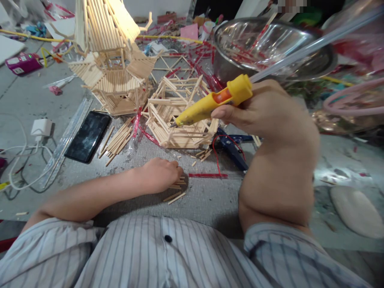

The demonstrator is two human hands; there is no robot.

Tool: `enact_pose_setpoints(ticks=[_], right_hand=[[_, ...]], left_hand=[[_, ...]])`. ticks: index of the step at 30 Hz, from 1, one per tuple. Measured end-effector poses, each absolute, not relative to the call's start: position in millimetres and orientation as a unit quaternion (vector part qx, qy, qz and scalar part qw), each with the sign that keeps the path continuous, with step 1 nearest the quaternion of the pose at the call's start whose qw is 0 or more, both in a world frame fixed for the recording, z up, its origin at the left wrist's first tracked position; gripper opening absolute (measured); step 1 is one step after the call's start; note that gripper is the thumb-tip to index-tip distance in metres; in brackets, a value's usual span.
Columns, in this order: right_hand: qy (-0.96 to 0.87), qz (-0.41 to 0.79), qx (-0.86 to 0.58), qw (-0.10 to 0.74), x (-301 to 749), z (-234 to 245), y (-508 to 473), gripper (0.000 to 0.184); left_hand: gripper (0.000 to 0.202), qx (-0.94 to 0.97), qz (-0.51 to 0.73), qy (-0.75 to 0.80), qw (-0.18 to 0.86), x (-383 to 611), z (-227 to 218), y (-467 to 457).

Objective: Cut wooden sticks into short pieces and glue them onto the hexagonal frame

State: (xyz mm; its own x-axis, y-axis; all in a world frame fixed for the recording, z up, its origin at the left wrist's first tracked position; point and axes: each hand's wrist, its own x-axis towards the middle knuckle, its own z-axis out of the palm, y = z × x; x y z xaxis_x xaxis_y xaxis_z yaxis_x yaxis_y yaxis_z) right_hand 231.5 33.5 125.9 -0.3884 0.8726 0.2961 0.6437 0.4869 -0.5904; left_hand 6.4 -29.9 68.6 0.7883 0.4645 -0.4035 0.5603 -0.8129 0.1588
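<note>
In my right hand is a yellow hot glue gun, a long clear glue stick running out of its back. Its nozzle points left and down, over an open hexagonal frame of wooden sticks. My left hand rests low over the table with curled fingers, above several short wooden sticks. What its fingertips pinch, if anything, is hidden. Behind the frame, to the left, stands a tiered stick pagoda with a lit upper roof.
A black phone lies left beside a pile of sticks and a clear ruler. Blue-handled pliers sit right of the frame. A steel bowl stands at the back right. A white charger trails cables at far left.
</note>
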Motion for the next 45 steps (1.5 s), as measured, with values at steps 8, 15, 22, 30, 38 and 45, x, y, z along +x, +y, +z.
enact_pose_setpoints(ticks=[8, 15, 22, 30, 38, 45], right_hand=[[-0.832, 0.164, -0.465, 0.256, 231.9, 128.0, 33.6, 0.056], [-0.837, 0.146, -0.451, 0.272, 233.1, 123.7, 36.0, 0.057], [-0.810, 0.201, -0.454, 0.313, 232.8, 126.2, 34.7, 0.056], [-0.800, 0.211, -0.469, 0.309, 232.4, 126.1, 35.7, 0.046], [-0.797, 0.171, -0.495, 0.300, 232.6, 125.1, 38.0, 0.058], [-0.770, 0.231, -0.502, 0.320, 234.0, 125.6, 39.0, 0.057]], left_hand=[[0.025, 0.936, -0.177, 0.271, 0.138, 5.8, 67.9, -30.9], [0.025, 0.942, -0.153, 0.263, 0.139, 4.5, 63.6, -31.8], [0.026, 0.939, -0.172, 0.258, 0.149, 4.9, 68.7, -30.7], [0.025, 0.949, -0.156, 0.238, 0.134, 1.7, 66.8, -33.0], [0.023, 0.954, -0.142, 0.227, 0.132, 1.3, 66.2, -33.1], [0.025, 0.956, -0.131, 0.222, 0.140, 0.4, 66.5, -36.2]])
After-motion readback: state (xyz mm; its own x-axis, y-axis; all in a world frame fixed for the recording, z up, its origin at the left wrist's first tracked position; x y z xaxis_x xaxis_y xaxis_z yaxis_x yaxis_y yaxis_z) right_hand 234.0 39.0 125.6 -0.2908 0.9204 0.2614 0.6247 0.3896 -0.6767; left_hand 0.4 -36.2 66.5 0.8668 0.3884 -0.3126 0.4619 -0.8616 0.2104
